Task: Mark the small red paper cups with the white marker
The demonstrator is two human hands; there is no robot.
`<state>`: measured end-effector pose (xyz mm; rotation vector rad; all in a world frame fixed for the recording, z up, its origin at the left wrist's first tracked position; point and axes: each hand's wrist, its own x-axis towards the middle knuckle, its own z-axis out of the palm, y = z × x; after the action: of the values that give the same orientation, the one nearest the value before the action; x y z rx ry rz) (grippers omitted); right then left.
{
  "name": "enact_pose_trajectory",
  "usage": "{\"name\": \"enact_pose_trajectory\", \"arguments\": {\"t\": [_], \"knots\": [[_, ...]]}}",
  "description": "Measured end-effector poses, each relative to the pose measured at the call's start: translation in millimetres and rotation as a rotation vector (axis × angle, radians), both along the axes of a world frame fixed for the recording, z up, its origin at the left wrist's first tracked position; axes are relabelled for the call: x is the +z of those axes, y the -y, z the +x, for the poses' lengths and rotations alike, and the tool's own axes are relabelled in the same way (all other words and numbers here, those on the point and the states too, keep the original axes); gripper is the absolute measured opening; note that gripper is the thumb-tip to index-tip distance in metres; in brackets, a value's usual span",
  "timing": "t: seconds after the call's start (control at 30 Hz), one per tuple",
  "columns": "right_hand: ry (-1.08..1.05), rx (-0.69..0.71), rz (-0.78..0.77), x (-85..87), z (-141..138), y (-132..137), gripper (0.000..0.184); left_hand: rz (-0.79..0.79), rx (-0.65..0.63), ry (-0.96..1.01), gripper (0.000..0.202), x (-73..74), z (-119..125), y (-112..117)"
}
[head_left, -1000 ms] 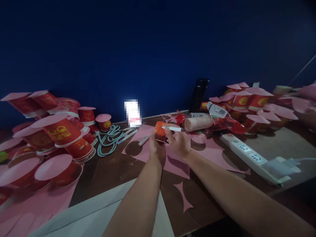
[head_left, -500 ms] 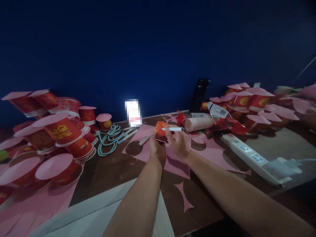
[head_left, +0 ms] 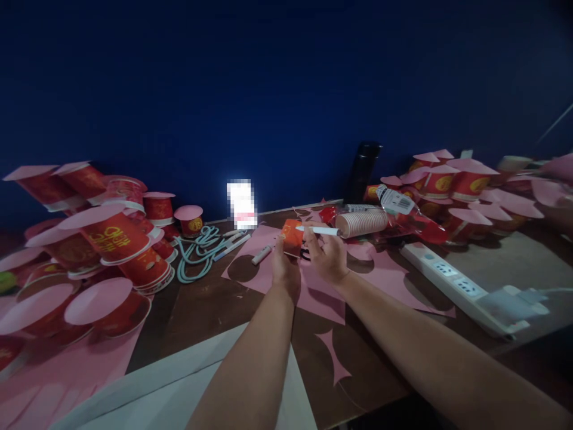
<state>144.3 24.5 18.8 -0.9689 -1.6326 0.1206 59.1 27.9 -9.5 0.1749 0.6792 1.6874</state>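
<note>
Held over the middle of the tabletop [head_left: 210,304]: a red cup [head_left: 292,237], above a pink sheet [head_left: 322,301] with round holes cut in it. Gripped in the left hand [head_left: 286,269], with fingers curled around its side. Brought up close from the right: a white marker [head_left: 324,231], pinched between the bent fingers of the right hand [head_left: 330,258], with its tip pointing at the cup's right edge (impossible to tell touching from just apart).

Bordered near the left hand by a short pale stick [head_left: 261,255], then by pens [head_left: 231,246] and a coiled blue cable [head_left: 194,266]. Hemmed in farther left by a heap of red cups [head_left: 116,236] with pink discs. Crowded just past the right hand by a sleeve of stacked paper cups [head_left: 364,223] and red plastic wrapping [head_left: 430,228]. Backed by a glowing screen [head_left: 240,204] (blurred into blocks) and a tall black bottle [head_left: 363,173]. Fenced off at right by a power strip [head_left: 441,269] with a bulky plug [head_left: 510,304], and beyond by more disc-topped cups [head_left: 468,186]. Strewn nearer with a pink scrap [head_left: 333,357] and, partly covered by the left forearm [head_left: 250,352], a pale board [head_left: 179,382].
</note>
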Motion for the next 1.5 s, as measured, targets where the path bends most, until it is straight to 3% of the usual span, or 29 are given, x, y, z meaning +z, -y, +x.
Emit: {"name": "enact_pose_trajectory", "arguments": {"t": [0.43, 1.5], "knots": [[0.052, 0.004, 0.023, -1.9, 1.2, -3.7, 0.027, 0.043, -0.010, -0.068, 0.029, -0.9, 4.8, 2.1], [0.029, 0.026, -0.060, -11.5, 1.1, -8.1, 0.030, 0.023, -0.043, 0.107, 0.030, -6.2, -6.2, -6.7]]}}
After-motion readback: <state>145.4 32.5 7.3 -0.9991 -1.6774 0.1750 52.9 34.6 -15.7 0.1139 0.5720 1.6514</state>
